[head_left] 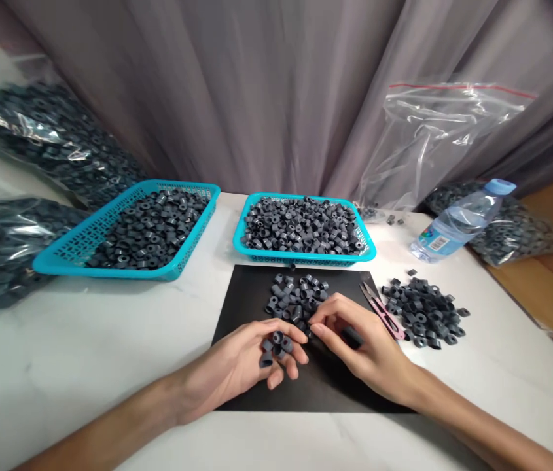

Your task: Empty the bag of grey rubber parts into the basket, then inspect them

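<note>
blurred bagged rings point(35, 140) at table edge

Both bare forearms reached in from the near edge and converged toward the middle. The left hand point(251, 360) lay palm up, its fingers curled loosely inward in a cupped pose. The right hand point(355, 343) rested palm down just to its right, wrist low, thumb and forefinger pinched together and pointing left toward the left hand's fingertips.
</note>
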Demonstrator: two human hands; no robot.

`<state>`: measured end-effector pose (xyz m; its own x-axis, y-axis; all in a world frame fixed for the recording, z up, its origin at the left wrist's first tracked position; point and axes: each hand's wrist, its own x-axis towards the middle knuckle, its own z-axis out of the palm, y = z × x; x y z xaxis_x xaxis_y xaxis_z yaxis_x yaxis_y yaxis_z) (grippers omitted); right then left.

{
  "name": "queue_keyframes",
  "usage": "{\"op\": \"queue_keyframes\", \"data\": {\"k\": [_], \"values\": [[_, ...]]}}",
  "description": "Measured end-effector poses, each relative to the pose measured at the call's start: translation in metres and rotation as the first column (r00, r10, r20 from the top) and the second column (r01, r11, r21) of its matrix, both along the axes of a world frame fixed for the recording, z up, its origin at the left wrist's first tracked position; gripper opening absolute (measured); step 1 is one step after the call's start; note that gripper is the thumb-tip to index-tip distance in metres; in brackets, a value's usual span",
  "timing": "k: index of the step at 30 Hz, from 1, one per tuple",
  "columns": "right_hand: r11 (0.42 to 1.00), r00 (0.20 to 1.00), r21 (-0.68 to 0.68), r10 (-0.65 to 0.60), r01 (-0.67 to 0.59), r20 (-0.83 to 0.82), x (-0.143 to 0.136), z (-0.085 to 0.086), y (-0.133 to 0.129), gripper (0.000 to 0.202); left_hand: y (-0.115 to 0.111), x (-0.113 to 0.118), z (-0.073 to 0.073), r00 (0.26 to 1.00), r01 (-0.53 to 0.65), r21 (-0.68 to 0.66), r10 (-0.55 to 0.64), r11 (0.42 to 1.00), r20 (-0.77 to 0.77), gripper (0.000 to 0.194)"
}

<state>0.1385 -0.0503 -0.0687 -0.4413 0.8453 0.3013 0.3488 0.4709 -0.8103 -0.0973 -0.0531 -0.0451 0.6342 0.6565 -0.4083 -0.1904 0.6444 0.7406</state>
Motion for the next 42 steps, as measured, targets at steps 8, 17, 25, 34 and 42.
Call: {"op": "queue_keyframes", "data": {"k": [8, 17, 25, 34, 42], "values": [[0.984, 0.975, 0.175, -0.006, -0.034, 0.224, 0.002, -0.02, -0.003, 0.028, 0.0, -0.003, 0.006, 1.0, 0.003, -0.055, -0.001, 0.999, 0.026, 0.04], [0.916, 0.916, 0.397, -0.108, -0.059, 0.386, -0.003, -0.023, -0.005, 0.016, 0.008, -0.006, 0.011, 0.992, -0.083, -0.079, 0.075, 0.993, -0.103, 0.035], [0.835, 0.929, 0.55, -0.188, -0.021, 0.32, -0.005, -0.02, -0.007, 0.008, 0.026, -0.019, 0.008, 0.949, -0.294, -0.061, 0.283, 0.954, -0.141, 0.019], [0.919, 0.93, 0.393, -0.151, 0.008, 0.335, -0.017, -0.019, -0.008, 0.026, 0.034, -0.028, 0.006, 0.888, -0.221, 0.274, 0.31, 0.936, -0.34, 0.02], [0.897, 0.896, 0.439, -0.156, -0.047, 0.416, -0.021, -0.02, -0.007, 0.015, 0.03, -0.028, -0.002, 0.647, 0.217, 0.78, 0.513, 0.587, -0.565, 0.016]]}}
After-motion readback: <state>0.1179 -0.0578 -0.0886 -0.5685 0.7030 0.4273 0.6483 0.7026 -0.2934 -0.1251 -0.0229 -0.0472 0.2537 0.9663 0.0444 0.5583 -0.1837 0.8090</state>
